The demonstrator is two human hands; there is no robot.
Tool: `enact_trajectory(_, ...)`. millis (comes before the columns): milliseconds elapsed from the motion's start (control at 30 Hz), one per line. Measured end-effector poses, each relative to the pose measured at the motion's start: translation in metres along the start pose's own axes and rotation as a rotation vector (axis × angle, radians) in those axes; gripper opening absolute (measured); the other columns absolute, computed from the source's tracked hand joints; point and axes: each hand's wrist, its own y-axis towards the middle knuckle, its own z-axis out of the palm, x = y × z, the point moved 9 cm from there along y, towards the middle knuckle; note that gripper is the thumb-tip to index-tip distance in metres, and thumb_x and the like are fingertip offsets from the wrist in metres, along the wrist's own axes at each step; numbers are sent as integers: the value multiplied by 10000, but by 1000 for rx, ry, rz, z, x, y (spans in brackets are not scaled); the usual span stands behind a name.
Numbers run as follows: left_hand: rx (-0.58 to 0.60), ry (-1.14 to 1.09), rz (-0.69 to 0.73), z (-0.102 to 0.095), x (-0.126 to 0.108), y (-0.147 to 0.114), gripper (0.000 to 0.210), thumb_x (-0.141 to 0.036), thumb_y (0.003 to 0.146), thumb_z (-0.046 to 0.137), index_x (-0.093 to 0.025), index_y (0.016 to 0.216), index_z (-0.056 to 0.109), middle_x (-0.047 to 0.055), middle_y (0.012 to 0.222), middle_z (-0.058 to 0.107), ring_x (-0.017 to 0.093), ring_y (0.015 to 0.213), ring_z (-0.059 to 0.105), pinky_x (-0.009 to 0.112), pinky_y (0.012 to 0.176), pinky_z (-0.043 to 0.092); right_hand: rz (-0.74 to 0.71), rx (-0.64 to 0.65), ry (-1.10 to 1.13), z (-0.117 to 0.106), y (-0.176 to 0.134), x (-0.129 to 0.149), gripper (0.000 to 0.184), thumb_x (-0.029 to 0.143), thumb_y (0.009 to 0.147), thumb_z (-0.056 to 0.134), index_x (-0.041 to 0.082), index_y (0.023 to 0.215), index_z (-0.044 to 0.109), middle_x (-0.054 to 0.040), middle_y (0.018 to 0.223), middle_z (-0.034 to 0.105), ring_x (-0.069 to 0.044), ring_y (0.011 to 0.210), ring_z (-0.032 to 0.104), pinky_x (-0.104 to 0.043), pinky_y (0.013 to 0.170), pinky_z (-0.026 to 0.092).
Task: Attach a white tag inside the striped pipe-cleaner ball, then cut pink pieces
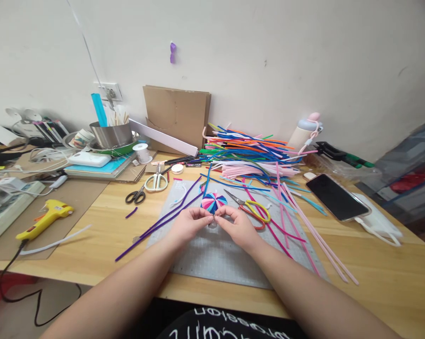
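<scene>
My left hand and my right hand meet over the grey cutting mat, thumbs and forefingers pinched together. Just beyond the fingertips is a round disc of pink, blue and white pipe cleaners, its near edge at my fingers. What lies between the fingertips is too small to make out. Beside my right hand are yellow and orange-handled scissors. Purple pipe cleaners lie to the left of my left hand, and magenta ones to the right.
A heap of coloured pipe cleaners sits at the back near cardboard sheets. Two pairs of scissors lie back left. A yellow glue gun is far left, its cord hanging over the edge. A phone lies at right.
</scene>
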Motion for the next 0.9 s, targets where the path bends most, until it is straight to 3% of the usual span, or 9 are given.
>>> enact_trajectory(233, -8, 32, 16, -1, 3, 3, 251, -365, 664, 728, -128, 720, 666, 29, 647, 659, 115, 571, 548, 240, 590, 396, 54, -8, 49, -1, 0, -7, 144, 309, 767, 589, 171, 725, 596, -7, 702, 593, -157, 681, 526, -298, 683, 413)
enact_trajectory(567, -32, 130, 94, -2, -11, 1, 285, -403, 723, 658, -119, 750, 653, 39, 651, 639, 126, 584, 547, 253, 594, 413, 88, 18, 195, 3, -2, -12, 135, 297, 739, 648, 167, 711, 625, 1, 680, 606, -144, 646, 519, -281, 659, 399)
enact_trajectory(733, -108, 306, 220, -10, -24, 3, 327, -384, 804, 546, -150, 1019, 625, 108, 984, 660, 213, 862, 602, 319, 720, 461, 39, -118, 352, -14, 3, -7, 105, 289, 743, 628, 186, 730, 618, 6, 728, 599, -146, 710, 525, -272, 704, 398)
enact_trajectory(800, -150, 419, 287, -12, -30, 3, 349, -322, 737, 628, -188, 1059, 618, 103, 1103, 610, 255, 1035, 546, 381, 870, 428, 23, -198, 428, -25, 5, -9, 91, 285, 759, 590, 197, 742, 606, 6, 770, 600, -144, 741, 531, -265, 721, 402)
enact_trajectory(900, -163, 575, 367, -6, -33, 4, 540, -242, 603, 745, -224, 1126, 608, 97, 1207, 535, 296, 1199, 431, 432, 1044, 284, 29, -266, 526, -35, 8, -14, 86, 283, 748, 577, 199, 746, 593, -6, 784, 616, -151, 752, 552, -272, 729, 420)
